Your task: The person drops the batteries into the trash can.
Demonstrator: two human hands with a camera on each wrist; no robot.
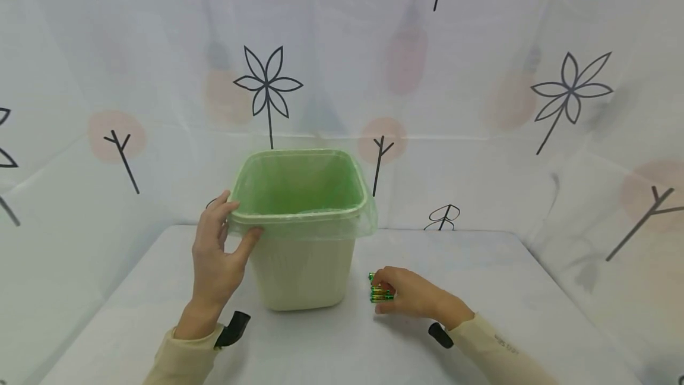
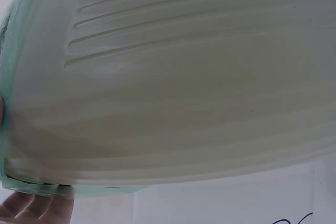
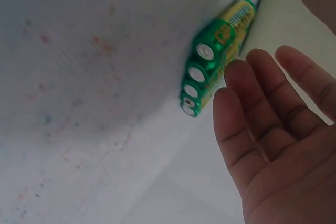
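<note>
A pale trash bin [image 1: 304, 275] stands on the table, lined with a thin green bag [image 1: 369, 221] folded over its rim. At the bin's left front corner my left hand [image 1: 218, 257] grips the rim, fingers on the left side and thumb on the front. The left wrist view shows the bin's ribbed wall [image 2: 184, 87] and fingers [image 2: 44, 209] at the bag's edge. Right of the bin, several green and yellow batteries [image 3: 218, 38] lie side by side in a row. My right hand [image 1: 408, 294] is right beside them, its fingers loosely bent with nothing held.
The white table [image 1: 454, 254] carries the bin and batteries. Behind and at both sides hangs a white cloth [image 1: 331, 76] printed with flowers and twigs. Black wrist devices sit at the left sleeve [image 1: 181, 355] and the right sleeve [image 1: 494, 346].
</note>
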